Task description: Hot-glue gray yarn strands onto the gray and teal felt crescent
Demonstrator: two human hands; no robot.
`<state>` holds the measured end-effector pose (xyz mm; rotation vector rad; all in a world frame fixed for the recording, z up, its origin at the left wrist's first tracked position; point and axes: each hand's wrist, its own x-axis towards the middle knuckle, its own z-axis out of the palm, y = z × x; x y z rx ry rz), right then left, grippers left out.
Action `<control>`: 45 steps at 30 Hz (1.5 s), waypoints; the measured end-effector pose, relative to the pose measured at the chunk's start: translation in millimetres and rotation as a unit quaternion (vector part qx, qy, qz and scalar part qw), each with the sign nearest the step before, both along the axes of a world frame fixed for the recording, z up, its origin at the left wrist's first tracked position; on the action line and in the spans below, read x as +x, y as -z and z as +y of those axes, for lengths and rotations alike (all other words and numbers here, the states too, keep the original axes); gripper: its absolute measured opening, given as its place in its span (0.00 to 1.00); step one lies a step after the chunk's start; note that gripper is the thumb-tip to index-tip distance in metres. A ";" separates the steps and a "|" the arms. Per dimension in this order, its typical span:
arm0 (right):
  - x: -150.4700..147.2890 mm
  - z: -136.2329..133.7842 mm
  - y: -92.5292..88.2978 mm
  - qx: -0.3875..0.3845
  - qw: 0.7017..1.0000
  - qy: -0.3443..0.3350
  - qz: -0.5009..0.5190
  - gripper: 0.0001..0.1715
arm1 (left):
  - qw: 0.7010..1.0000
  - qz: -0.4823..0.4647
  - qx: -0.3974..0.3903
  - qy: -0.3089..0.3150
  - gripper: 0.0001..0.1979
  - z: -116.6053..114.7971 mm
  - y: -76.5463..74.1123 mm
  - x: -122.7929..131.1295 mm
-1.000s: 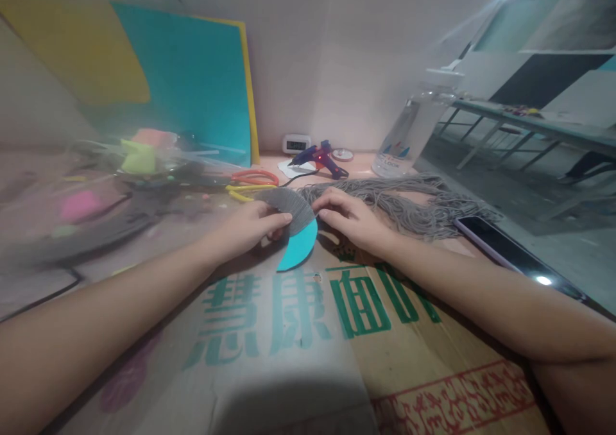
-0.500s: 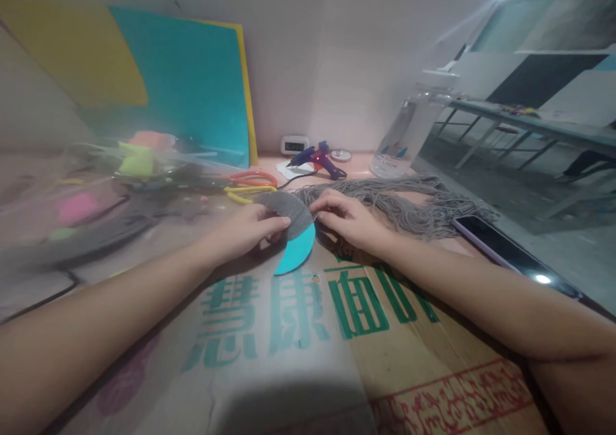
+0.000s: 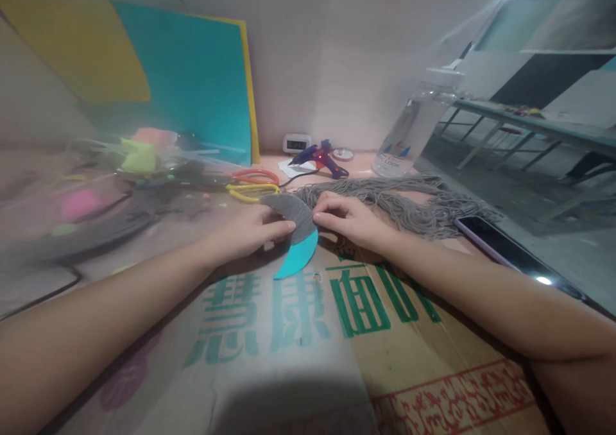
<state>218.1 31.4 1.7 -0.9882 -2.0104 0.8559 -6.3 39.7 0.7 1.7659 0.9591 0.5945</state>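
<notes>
A blue crescent-shaped piece [image 3: 299, 255] is partly covered with grey yarn [image 3: 294, 210] laid side by side over its upper part. My left hand [image 3: 257, 230] grips the crescent from the left, with the thumb on the yarn-covered face and the other fingers hidden behind. My right hand [image 3: 344, 220] is at the crescent's right edge, thumb and forefinger pinched together where the yarn meets the edge; the strand between them is too small to make out. Behind the right hand lies a loose bundle of grey yarn [image 3: 418, 204].
Printed cardboard [image 3: 312, 351] lies under my hands. Behind are scissors [image 3: 253, 181], a glue gun [image 3: 320, 158], a small clock [image 3: 297, 142] and a bottle [image 3: 409, 127]. A phone [image 3: 510, 249] lies right; a plastic bag [image 3: 144, 156] and coloured sheets [image 3: 192, 82] are left.
The crescent and both hands appear slightly lower or farther right in the view. My right thumb and forefinger have closed nearer the crescent's edge; the left hand keeps its grip.
</notes>
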 end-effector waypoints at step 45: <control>-3.7 -0.7 3.4 0.030 0.994 0.076 0.070 0.11 | 0.991 -0.085 0.009 -0.100 0.16 -3.7 4.9 4.6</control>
